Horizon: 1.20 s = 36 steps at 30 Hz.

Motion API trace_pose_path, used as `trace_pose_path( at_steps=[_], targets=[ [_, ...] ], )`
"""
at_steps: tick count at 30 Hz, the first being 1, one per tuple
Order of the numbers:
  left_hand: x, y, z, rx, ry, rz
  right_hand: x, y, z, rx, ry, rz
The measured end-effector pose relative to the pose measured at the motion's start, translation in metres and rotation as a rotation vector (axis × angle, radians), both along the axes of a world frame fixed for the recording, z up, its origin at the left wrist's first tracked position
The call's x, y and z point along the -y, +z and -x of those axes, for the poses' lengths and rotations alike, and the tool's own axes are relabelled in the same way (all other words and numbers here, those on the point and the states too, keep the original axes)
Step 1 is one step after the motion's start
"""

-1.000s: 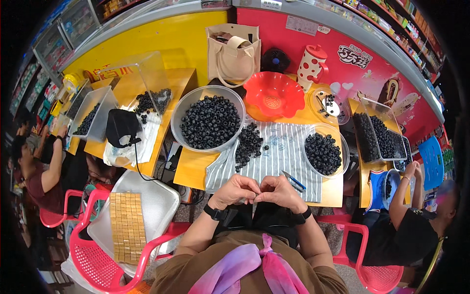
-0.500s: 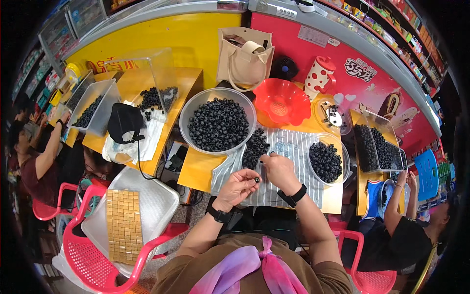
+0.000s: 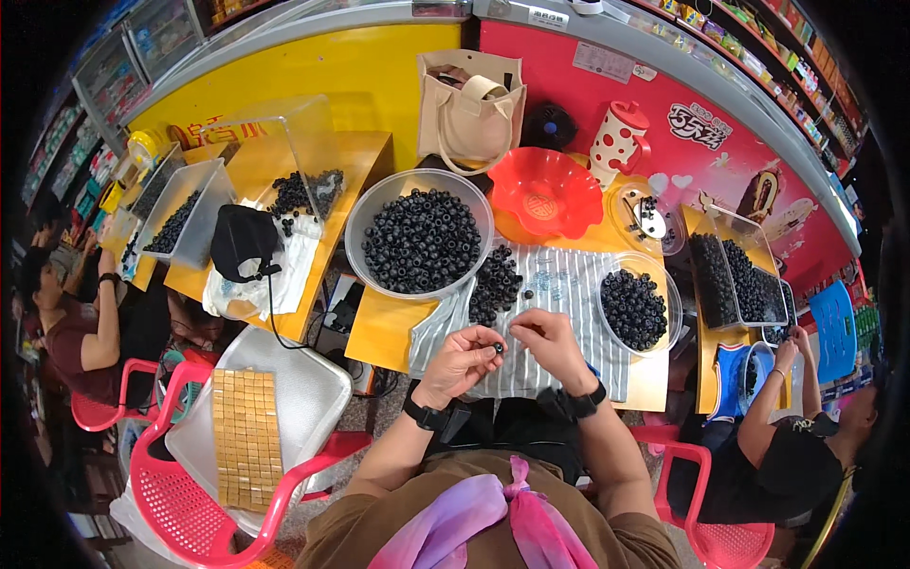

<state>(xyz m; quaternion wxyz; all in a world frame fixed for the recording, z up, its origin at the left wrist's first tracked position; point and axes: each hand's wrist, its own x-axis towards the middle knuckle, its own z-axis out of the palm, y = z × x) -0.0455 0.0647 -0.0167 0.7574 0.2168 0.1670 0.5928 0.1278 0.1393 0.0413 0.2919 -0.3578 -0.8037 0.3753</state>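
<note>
A crowded shop corner with a yellow and red wall behind holds a yellow tabletop (image 3: 379, 327) spread with a grey striped cloth (image 3: 559, 294), and the person sits at its near edge with both forearms coming up from below. The left hand (image 3: 462, 353) is curled loosely, thumb and forefinger pinched on a single black bead (image 3: 498, 349) at their tips; the right hand (image 3: 548, 339) sits just beside it, its fingers drawn together toward the same spot, though whether they hold a thread or anything else is too small to tell. Both wrists, each with a dark band, hover low over the cloth, palms turned inward toward each other. The bead looks small, hard, round and glossy, so I judge it light and stiff but apt to slip or roll; a fingertip pinch across its sides, leaving its hole free, seems the sound way to hold it. Just beyond the fingers lies a loose heap of beads (image 3: 495, 283) on the cloth. Farther beyond the left fingers stands a large clear bowl (image 3: 360, 248) full of the same beads, and out past the right fingers a smaller clear bowl (image 3: 664, 284) also holds some. A red scalloped dish (image 3: 548, 190) stands well beyond both hands, near a beige tote bag (image 3: 471, 114).
</note>
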Motion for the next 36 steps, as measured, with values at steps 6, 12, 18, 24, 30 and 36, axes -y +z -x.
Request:
trace_pose_path(
  at_steps=[6, 12, 18, 24, 30, 36],
  targets=[
    [0.000, -0.002, -0.008, -0.122, 0.064, 0.040, 0.043, -0.013, -0.023, -0.784, -0.107, 0.985],
    [0.003, 0.000, -0.024, -0.121, 0.028, 0.061, 0.054, -0.026, -0.028, -0.904, -0.156, 1.005],
    [0.004, 0.000, -0.030, -0.118, 0.028, 0.073, 0.059, -0.031, -0.026, -0.898, -0.214, 0.960],
    [0.003, -0.002, -0.030, -0.122, 0.035, 0.057, 0.062, -0.028, -0.021, -0.877, -0.235, 0.883],
    [0.003, -0.002, -0.031, -0.133, 0.048, 0.045, 0.064, -0.030, -0.017, -0.846, -0.262, 0.812],
    [0.003, 0.000, -0.034, -0.167, 0.076, 0.021, 0.066, -0.033, -0.015, -0.840, -0.290, 0.750]
  ],
)
